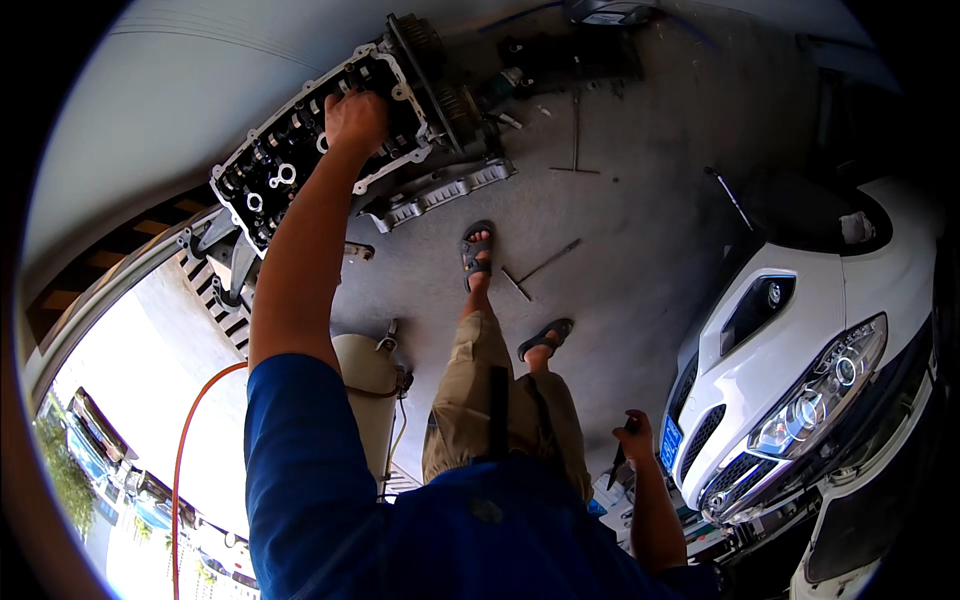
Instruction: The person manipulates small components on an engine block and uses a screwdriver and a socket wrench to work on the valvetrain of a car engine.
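Observation:
An engine (238, 207) with its top uncovered stands at the upper left, a pale metal rim around dark inner parts. Over its far right portion reaches my left hand (357, 122), fingers curled down among those parts; their tips are hidden, so what they grip cannot be made out. Low on the right, beside my leg, my right hand (637, 440) is closed around a slim black tool (616, 466) that points downward. The tool's exact kind is unclear.
A silver metal engine part (445, 193) lies beside the engine. T-shaped bars (540, 268) rest on the grey floor near my sandals. A pale tank (365, 365) stands left of my legs, an orange hose (182, 440) beyond it. A white car (800, 350) occupies the right.

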A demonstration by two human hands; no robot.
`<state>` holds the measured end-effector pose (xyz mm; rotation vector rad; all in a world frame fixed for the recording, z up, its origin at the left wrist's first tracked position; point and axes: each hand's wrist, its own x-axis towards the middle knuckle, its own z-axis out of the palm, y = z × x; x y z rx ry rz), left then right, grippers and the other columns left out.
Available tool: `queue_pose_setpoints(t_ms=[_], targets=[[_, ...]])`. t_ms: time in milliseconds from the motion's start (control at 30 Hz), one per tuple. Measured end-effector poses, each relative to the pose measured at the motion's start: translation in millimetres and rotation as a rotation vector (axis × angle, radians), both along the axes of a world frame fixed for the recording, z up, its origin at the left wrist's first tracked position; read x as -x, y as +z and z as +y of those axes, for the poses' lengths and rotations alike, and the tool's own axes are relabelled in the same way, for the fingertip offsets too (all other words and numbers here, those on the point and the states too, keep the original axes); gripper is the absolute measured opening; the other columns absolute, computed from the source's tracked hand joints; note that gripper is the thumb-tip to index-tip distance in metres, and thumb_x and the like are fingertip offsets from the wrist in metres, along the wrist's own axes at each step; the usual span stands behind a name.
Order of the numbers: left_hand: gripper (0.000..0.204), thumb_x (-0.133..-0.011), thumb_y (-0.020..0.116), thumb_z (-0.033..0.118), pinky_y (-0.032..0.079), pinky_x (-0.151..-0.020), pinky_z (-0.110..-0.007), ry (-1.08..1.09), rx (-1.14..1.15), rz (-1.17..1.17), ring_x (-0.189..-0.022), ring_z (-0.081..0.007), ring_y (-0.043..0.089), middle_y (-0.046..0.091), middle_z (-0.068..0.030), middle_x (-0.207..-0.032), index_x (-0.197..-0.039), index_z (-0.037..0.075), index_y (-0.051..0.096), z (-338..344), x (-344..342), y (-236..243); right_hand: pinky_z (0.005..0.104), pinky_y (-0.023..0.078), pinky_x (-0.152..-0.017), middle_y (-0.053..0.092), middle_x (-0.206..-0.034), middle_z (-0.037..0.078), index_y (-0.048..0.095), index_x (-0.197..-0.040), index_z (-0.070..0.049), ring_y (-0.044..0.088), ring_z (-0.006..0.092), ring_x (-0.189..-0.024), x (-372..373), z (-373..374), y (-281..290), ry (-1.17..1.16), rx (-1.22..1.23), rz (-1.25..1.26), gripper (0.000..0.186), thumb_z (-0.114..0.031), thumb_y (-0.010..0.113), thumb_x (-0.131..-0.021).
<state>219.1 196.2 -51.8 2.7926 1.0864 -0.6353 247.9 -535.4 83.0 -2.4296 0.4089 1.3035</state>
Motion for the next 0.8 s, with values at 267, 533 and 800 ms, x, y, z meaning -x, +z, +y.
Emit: queue_pose_setpoints(t_ms=[267,533,800], targets=[[0.027,-0.086,0.058,0.03,0.046,-0.09,-0.045,-0.005,0.008,0.099,-0.096,-0.0267,0.063,0.066,-0.0123,-0.103,-0.101,0.009,0.068,5,-5,-16,0.0278,0.04,-0.06,0.05,-0.074,0.0,0.054,-0.116,-0.007,0.047,0.0118,-0.066,19,-27,-20,-0.04,0.012,0.011,0.052,-0.001,0.069,-0.066],[0.02,-0.084,0.056,0.027,0.041,-0.084,-0.044,-0.029,-0.092,-0.031,-0.088,-0.0287,0.067,0.07,-0.0112,-0.088,-0.086,0.015,0.072,4,6,-40,0.0277,0.04,-0.057,0.049,-0.071,-0.001,0.056,-0.113,-0.006,0.047,0.0113,-0.062,23,-43,-27,0.033,0.008,-0.021,0.05,-0.001,0.07,-0.066],[0.014,-0.077,0.059,0.011,0.045,-0.086,-0.039,0.155,-0.029,-0.082,-0.089,-0.0283,0.069,0.071,-0.014,-0.09,-0.083,0.009,0.072,-10,-11,-13,0.0276,0.041,-0.062,0.046,-0.081,0.0,0.056,-0.112,-0.01,0.048,0.0129,-0.072,18,-21,-25,-0.066,0.004,0.083,0.052,0.0,0.07,-0.063]])
